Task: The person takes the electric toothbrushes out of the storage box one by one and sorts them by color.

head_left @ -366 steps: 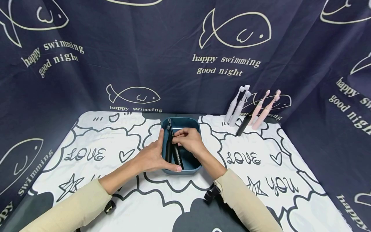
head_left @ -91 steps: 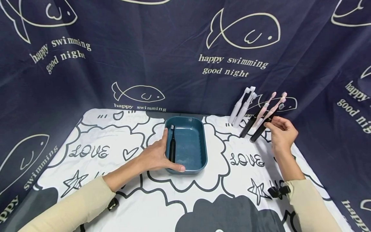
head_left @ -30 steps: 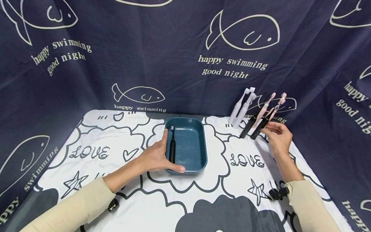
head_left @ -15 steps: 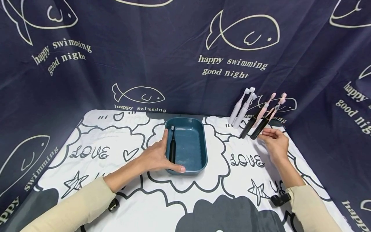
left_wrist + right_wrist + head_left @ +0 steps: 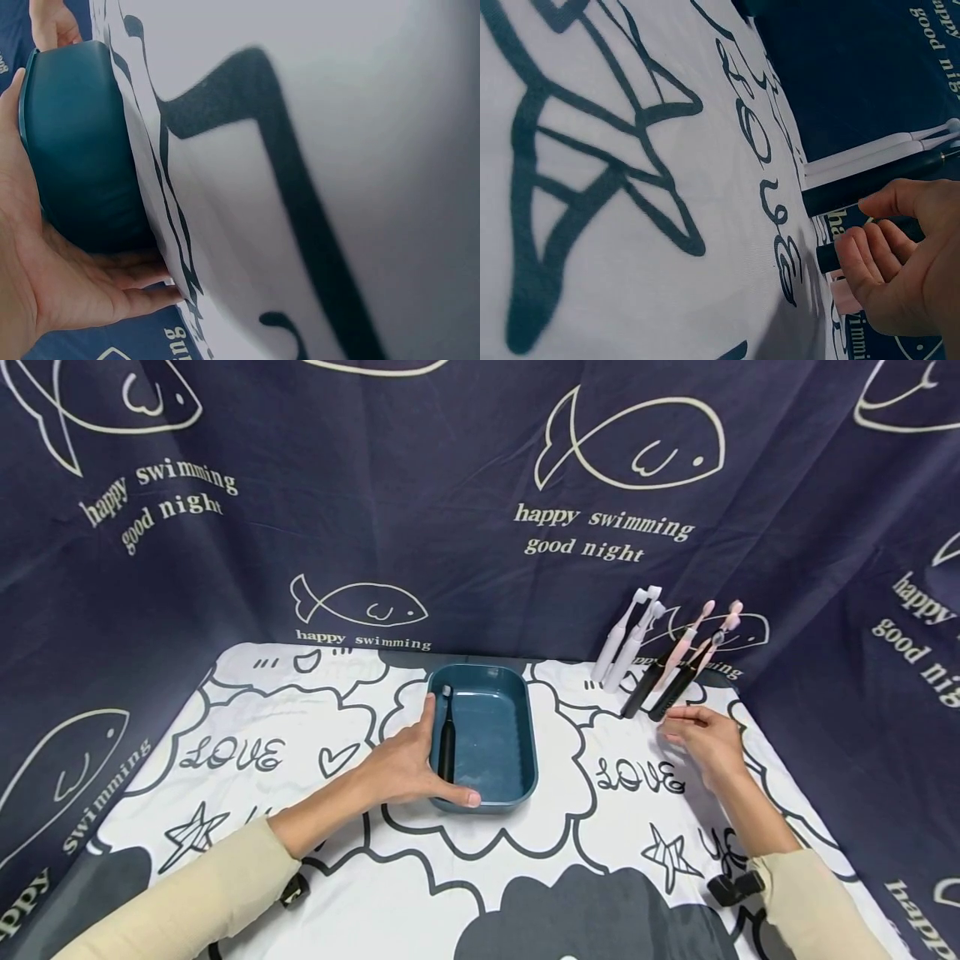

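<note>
My left hand (image 5: 397, 768) holds a teal rectangular box (image 5: 495, 747) at its near left corner, thumb across the front rim and fingers along the left side. In the left wrist view its fingers wrap the box wall (image 5: 82, 150). One black electric toothbrush (image 5: 447, 743) lies in the box along the left wall, head away from me. At the right, my right hand (image 5: 707, 742) hovers with loosely bent fingers beside the base of a standing black electric toothbrush (image 5: 673, 692), holding nothing. Another black toothbrush (image 5: 640, 695) stands just left of it.
White electric toothbrushes (image 5: 622, 660) and pink ones (image 5: 680, 650) stand upright close together at the back right, before the dark fish-print curtain (image 5: 465, 527). A white cloth with black drawings (image 5: 270, 810) covers the table.
One of two black toothbrushes from the box now stands among the group at right. My right hand has let go of it and drawn back toward me. My left hand stays on the box.
</note>
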`<state>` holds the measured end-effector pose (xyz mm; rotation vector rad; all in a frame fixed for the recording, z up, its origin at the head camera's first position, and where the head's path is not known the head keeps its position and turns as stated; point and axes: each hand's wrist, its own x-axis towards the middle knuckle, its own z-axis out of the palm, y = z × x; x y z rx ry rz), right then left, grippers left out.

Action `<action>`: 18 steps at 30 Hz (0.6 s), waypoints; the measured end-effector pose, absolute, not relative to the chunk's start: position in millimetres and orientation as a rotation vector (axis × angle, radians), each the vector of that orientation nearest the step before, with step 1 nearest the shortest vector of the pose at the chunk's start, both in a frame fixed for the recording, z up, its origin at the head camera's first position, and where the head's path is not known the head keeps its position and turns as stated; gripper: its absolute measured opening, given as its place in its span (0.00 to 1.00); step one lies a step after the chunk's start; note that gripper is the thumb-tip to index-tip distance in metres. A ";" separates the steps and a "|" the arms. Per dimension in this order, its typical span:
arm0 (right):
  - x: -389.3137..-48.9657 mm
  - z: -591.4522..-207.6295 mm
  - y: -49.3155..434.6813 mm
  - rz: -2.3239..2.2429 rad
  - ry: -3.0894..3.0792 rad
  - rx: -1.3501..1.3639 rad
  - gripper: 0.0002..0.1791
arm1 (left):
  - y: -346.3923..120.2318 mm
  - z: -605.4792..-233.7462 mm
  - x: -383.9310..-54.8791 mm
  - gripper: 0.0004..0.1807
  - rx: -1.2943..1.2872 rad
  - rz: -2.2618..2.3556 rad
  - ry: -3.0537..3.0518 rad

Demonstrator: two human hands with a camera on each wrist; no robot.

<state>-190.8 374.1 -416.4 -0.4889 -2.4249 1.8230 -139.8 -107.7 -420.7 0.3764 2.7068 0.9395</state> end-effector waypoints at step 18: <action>-181.1 -404.4 357.7 1.818 -2.675 -0.282 0.30 | -108.0 -419.3 -140.0 1.00 0.385 0.955 2.688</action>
